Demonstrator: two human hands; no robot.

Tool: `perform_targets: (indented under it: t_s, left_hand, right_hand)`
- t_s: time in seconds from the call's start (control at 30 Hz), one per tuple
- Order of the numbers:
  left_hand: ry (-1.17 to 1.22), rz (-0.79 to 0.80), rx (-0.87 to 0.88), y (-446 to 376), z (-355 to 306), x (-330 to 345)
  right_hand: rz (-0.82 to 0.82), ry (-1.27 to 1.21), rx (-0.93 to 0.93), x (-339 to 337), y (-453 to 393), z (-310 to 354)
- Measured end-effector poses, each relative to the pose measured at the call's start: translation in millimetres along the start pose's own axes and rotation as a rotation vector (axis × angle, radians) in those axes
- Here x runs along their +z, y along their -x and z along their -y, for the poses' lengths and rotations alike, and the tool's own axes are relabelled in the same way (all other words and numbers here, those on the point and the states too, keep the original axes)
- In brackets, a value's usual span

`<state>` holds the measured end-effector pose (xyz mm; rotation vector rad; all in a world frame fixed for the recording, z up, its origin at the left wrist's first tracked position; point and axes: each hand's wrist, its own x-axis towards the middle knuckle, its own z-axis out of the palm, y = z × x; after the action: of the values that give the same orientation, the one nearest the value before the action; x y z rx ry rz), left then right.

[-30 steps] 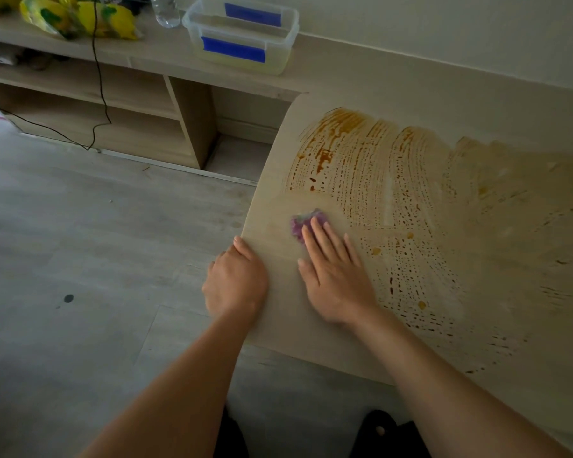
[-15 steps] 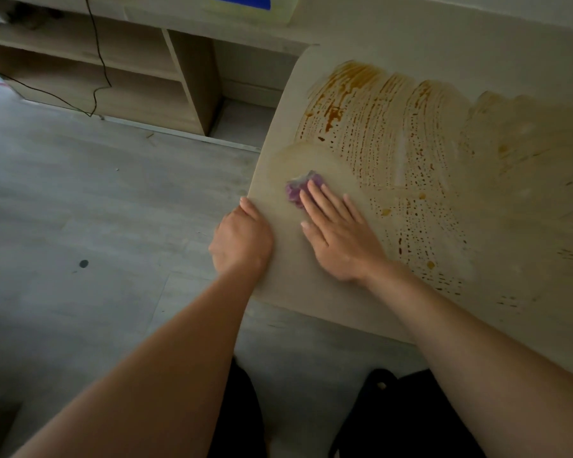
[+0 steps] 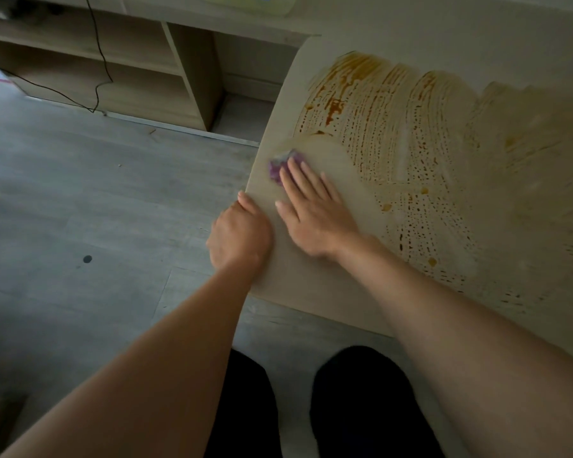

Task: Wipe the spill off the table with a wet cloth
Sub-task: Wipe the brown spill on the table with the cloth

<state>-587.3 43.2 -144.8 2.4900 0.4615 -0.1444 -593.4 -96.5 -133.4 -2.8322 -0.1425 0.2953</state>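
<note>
Right hand (image 3: 315, 219), fingers flat, presses one purple cloth (image 3: 280, 163); left hand (image 3: 240, 238) grips table (image 3: 298, 282) edge.

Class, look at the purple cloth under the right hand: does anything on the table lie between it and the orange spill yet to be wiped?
Nothing visible does. The right hand presses the cloth flat on the table; the spill begins just beyond, over bare tabletop.

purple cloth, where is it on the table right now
In the head view the purple cloth lies near the table's left edge, pressed flat under the right hand's fingers, just left of the orange spill.
</note>
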Motion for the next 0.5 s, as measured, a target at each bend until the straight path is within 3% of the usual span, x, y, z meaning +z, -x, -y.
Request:
perform_targets:
  t_s: [0.13,0.3,0.5]
  left_hand:
    - [-0.014,0.011,-0.012,1,2,-1]
    - [-0.050,-0.030,-0.041,-1,1,2]
    - [-0.075,-0.057,-0.047,-1,0,1]
  right_hand:
    - [-0.037,0.037,0.040,1,21,-27]
    - [-0.054,-0.001,0.186,-12,-41,-28]
    - [-0.028,0.004,-0.012,-2,-21,-15]
